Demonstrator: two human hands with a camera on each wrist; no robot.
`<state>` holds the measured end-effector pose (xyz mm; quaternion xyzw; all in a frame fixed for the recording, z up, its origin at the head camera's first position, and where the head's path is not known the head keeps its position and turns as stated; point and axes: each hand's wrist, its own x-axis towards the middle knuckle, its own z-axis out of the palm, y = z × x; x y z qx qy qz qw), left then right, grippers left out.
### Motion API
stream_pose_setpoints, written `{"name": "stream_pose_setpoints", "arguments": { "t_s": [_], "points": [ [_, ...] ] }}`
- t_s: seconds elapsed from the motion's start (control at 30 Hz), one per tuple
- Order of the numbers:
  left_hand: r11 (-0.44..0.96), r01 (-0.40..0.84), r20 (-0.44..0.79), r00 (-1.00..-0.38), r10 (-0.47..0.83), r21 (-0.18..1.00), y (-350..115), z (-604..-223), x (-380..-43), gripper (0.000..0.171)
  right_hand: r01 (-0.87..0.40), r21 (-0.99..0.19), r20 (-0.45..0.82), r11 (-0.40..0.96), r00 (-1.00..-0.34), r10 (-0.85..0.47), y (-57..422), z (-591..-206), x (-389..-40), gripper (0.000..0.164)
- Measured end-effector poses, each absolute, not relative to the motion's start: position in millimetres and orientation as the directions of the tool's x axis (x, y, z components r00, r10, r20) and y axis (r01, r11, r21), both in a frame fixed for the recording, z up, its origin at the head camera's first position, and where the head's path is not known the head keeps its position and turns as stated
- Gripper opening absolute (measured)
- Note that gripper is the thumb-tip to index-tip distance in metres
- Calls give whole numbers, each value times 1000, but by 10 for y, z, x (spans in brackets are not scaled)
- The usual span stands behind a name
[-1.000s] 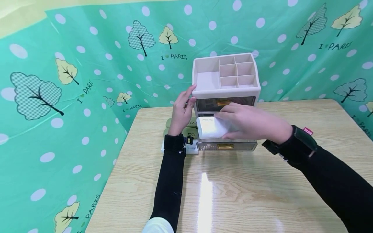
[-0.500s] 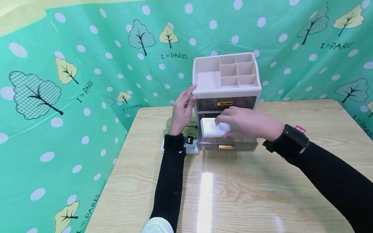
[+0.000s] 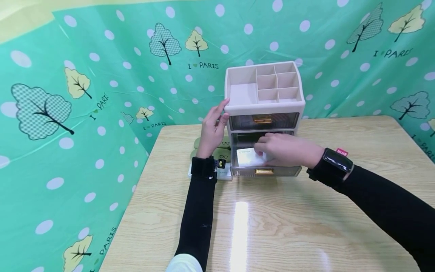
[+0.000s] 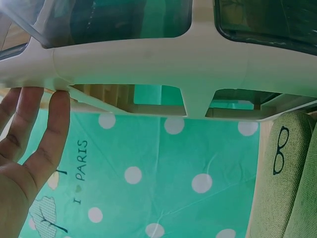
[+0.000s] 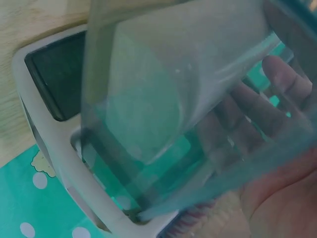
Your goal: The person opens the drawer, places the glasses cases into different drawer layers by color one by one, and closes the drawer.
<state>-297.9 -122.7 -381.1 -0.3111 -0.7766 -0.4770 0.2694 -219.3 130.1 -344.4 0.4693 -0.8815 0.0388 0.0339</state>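
Note:
A white desktop organizer stands on the table with its smoky, see-through lower drawer pulled out. Inside that drawer my right hand grips a small white box with faint lettering on top. The box lies low in the drawer's left part, its right end covered by the hand. Through the drawer's clear wall, the right wrist view shows curled fingers against the white box. With extended fingers, my left hand touches the organizer's left side near the top tray; the left wrist view shows the fingertips against its frame.
Two green cases printed with glasses lie left of the organizer, partly behind the left hand. A flat white box is in front of them. The upper drawer is closed. A green patterned cloth hangs behind the table.
My right hand has lowered the white box from above the open drawer down into it, shifting slightly right and toward the drawer front. The left hand has stayed in place.

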Motion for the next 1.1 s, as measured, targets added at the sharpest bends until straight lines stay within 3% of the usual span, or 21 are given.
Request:
{"name": "stream_pose_setpoints", "arguments": {
  "t_s": [0.3, 0.57, 0.73, 1.1],
  "points": [
    [357, 745, 720, -655, 230, 563, -1234, -3807, -2987, 53, -817, -55, 47, 574, -577, -816, 1311, -3476, -2180, 30],
    [348, 734, 707, -670, 228, 583, -1234, -3808, -2976, 54, -827, -38, 36, 561, -562, -826, 1361, -3424, -2164, 46],
    [344, 732, 705, -672, 225, 588, -1236, -3794, -2965, 52, -846, -13, 62, 533, -532, -844, 1368, -3440, -2203, 48],
    [343, 739, 714, -664, 223, 580, -1229, -3795, -2973, 44, -825, 3, 95, 566, -563, -821, 1409, -3459, -2301, 46]
  ]
}}
